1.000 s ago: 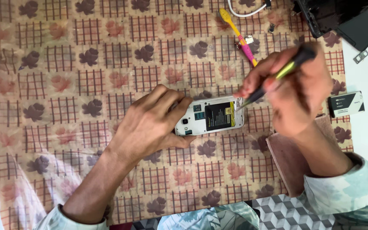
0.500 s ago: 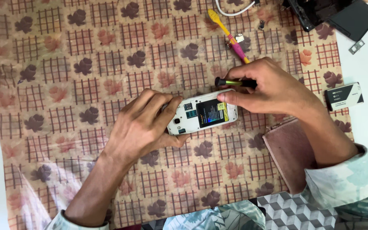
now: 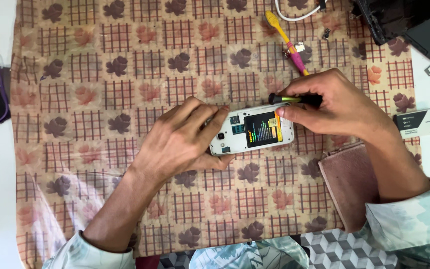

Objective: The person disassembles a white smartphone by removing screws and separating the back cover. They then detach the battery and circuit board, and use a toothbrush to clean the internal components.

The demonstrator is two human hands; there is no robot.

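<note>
A white phone (image 3: 251,135) lies back-up with its cover off on a leaf-patterned cloth (image 3: 125,89), a dark battery showing in its bay. My left hand (image 3: 182,142) grips the phone's left end, fingers curled over the top edge. My right hand (image 3: 337,107) holds a black and yellow-green screwdriver (image 3: 294,99) lying nearly flat, its tip pointing left above the phone's top right corner. The thumb touches the phone's right end.
A yellow and pink tool (image 3: 287,42) lies on the cloth behind my right hand. A spare battery (image 3: 415,123) rests at the right edge, a brown pad (image 3: 347,182) under my right forearm. Dark device parts (image 3: 404,20) sit top right, a white cable (image 3: 297,17) beside them.
My right hand has come down from a raised, upright grip to the phone's right end, laying the screwdriver nearly flat. The left hand stays on the phone.
</note>
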